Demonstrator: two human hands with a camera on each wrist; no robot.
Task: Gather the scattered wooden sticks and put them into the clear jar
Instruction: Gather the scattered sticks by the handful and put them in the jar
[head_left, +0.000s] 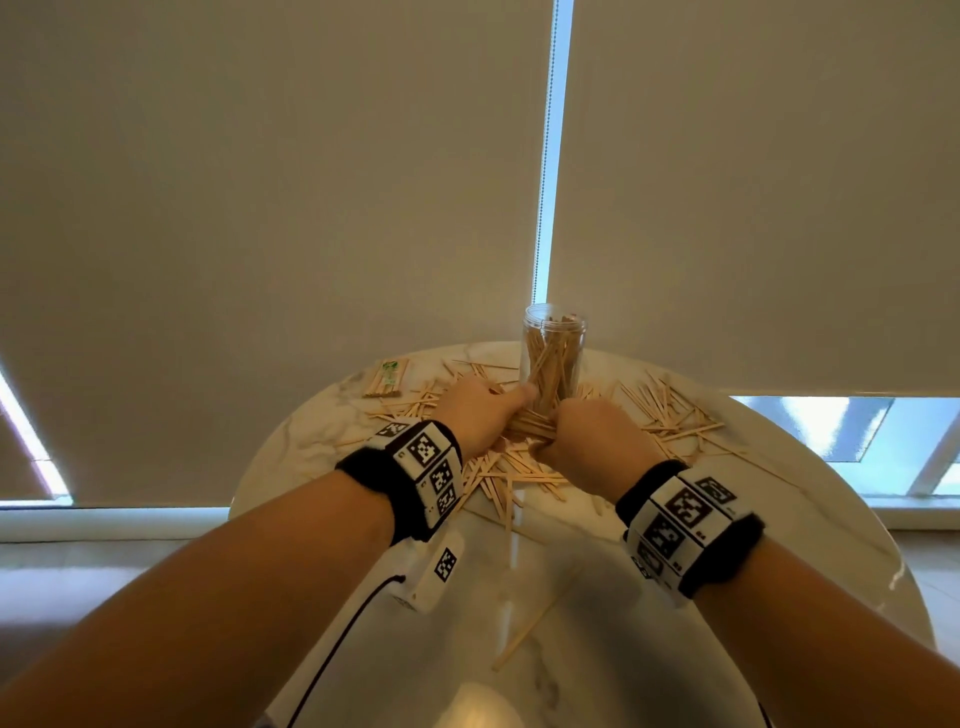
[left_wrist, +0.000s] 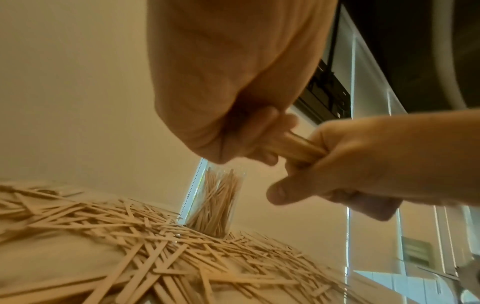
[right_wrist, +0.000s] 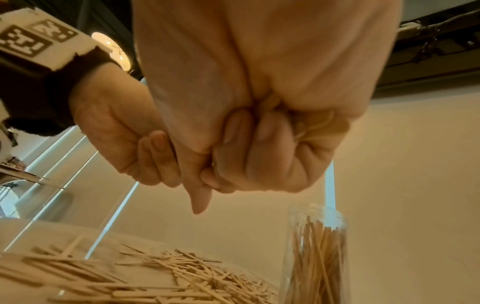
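Note:
A clear jar (head_left: 553, 358), part full of upright wooden sticks, stands at the far side of the round marble table (head_left: 810, 525). Scattered sticks (head_left: 498, 473) lie in a loose heap around its base and to both sides. Just in front of the jar my left hand (head_left: 483, 410) and right hand (head_left: 587, 436) meet, and both grip one bundle of sticks (head_left: 530, 428) held level above the heap. In the left wrist view the bundle (left_wrist: 298, 146) spans between the two fists. In the right wrist view my right hand (right_wrist: 272, 148) is a tight fist beside the jar (right_wrist: 317, 257).
A wrapped packet of sticks (head_left: 387, 379) lies at the back left of the table. One lone stick (head_left: 524, 631) rests near the front. Beige roller blinds (head_left: 260, 208) hang close behind the table, with window glass (head_left: 857, 426) at the right.

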